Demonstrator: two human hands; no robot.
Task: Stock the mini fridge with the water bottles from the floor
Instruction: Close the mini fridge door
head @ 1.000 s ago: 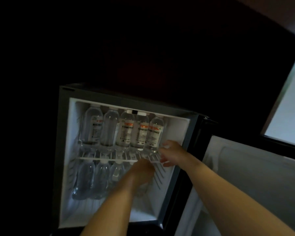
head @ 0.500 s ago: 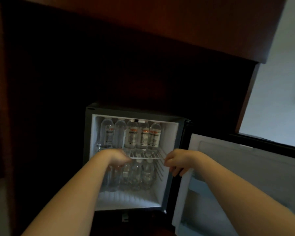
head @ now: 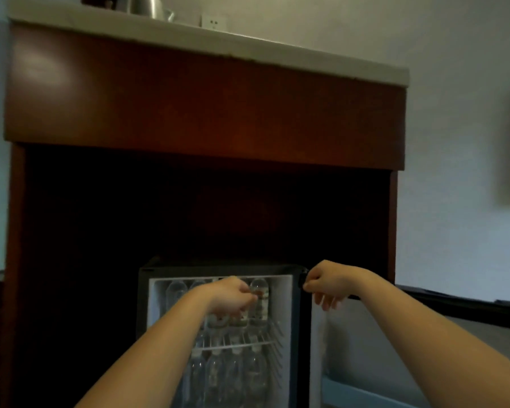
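Hands (head: 233,298) (head: 326,285) hang curled before the open, bottle-filled mini fridge (head: 143,301).

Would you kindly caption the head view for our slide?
Both hands, left and right, raised before the open mini fridge, its wire shelf lined with water bottles.

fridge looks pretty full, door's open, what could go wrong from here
1. The upper wire shelf carries a tight row of water bottles; the left hand, right in front of them, could knock one over or out.
2. The door stands wide open beside the right hand; swung shut hard, it may jolt the upright bottles.
3. The picture is dim and blurred, so a bottle jutting past the shelf edge might go unnoticed and block the door.
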